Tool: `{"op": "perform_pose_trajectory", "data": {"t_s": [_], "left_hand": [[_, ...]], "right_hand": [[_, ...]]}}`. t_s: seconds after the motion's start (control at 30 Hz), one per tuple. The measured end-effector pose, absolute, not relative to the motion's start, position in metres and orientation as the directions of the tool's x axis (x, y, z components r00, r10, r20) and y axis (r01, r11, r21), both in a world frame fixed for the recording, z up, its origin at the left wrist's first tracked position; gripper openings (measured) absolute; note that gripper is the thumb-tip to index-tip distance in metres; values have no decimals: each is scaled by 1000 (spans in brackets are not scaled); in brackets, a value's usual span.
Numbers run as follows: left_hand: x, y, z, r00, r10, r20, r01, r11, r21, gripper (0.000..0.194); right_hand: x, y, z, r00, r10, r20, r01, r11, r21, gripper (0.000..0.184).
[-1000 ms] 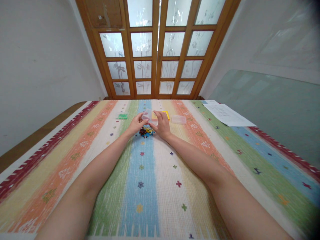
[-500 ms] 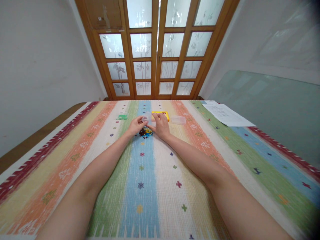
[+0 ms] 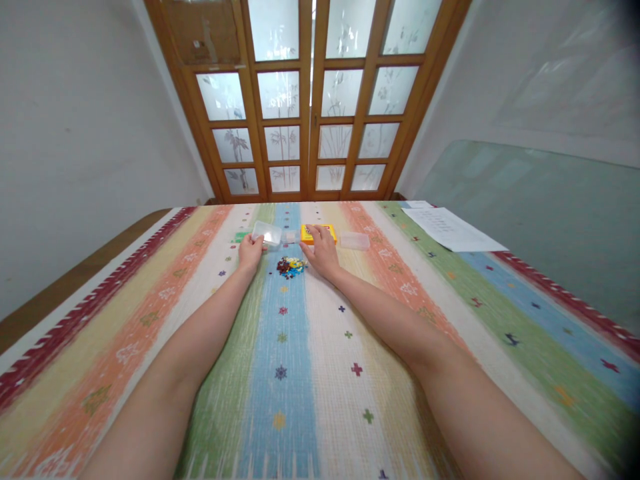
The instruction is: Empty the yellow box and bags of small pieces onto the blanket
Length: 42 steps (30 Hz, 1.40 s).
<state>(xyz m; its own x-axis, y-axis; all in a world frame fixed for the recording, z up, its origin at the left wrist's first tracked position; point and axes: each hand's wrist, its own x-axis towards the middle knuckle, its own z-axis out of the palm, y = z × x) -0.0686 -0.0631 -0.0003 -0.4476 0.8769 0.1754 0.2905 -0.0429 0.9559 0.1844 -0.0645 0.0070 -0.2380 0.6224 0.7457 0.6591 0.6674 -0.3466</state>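
My left hand (image 3: 249, 252) grips a clear plastic lid or tray (image 3: 267, 234) at its near edge, left of the middle of the striped tablecloth (image 3: 310, 373). My right hand (image 3: 320, 250) rests on the cloth with fingers spread, its fingertips at a yellow box (image 3: 320, 232). A small clear box (image 3: 290, 236) lies between the two hands. Just in front of it sits a little heap of mixed coloured pieces (image 3: 290, 266), between my wrists.
A green box (image 3: 241, 236) lies left of my left hand. Another clear plastic box (image 3: 355, 241) sits right of the yellow one. A printed sheet of paper (image 3: 447, 228) lies at the table's far right. Wooden glazed doors (image 3: 300, 100) stand behind the table.
My hands have parted. The left hand carried the clear lid away to the left; the right hand let go and moved onto the cloth by the yellow box. The small clear box now lies on the table.
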Motion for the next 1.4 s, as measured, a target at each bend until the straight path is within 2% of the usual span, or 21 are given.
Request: {"op": "perform_pose_trajectory", "data": {"t_s": [0.07,0.17,0.3,0.47,0.6,0.73,0.8,1.07,1.4], "left_hand": [[-76,-63,-1,-482,859,172,407,46,912,44],[-80,-69,3,-473,840,266,617,100,780,57],[-78,-77,8,-420,847,326,742,114,660,62],[-80,-80,7,-420,849,321,799,179,574,55],[-77,-83,11,-433,822,369,835,211,508,48],[-71,-88,16,-345,834,430,891,148,430,25],[-69,-90,16,-268,862,431,915,88,394,22],[-76,-80,2,-144,905,400,922,-24,385,40],[-81,-73,5,-59,904,423,903,-132,408,45]], "right_hand": [[184,-64,6,-247,624,742,651,673,-350,56],[184,-66,7,-275,632,725,632,687,-359,55],[183,-67,8,-294,630,718,618,699,-360,53],[184,-65,7,-293,627,722,613,703,-361,52],[185,-65,6,-303,629,715,617,702,-356,49],[186,-63,6,-325,639,697,622,699,-351,42],[187,-61,5,-330,645,690,627,695,-351,40],[188,-57,2,-316,664,678,636,678,-367,34],[188,-53,-4,-342,668,661,642,680,-355,31]]}}
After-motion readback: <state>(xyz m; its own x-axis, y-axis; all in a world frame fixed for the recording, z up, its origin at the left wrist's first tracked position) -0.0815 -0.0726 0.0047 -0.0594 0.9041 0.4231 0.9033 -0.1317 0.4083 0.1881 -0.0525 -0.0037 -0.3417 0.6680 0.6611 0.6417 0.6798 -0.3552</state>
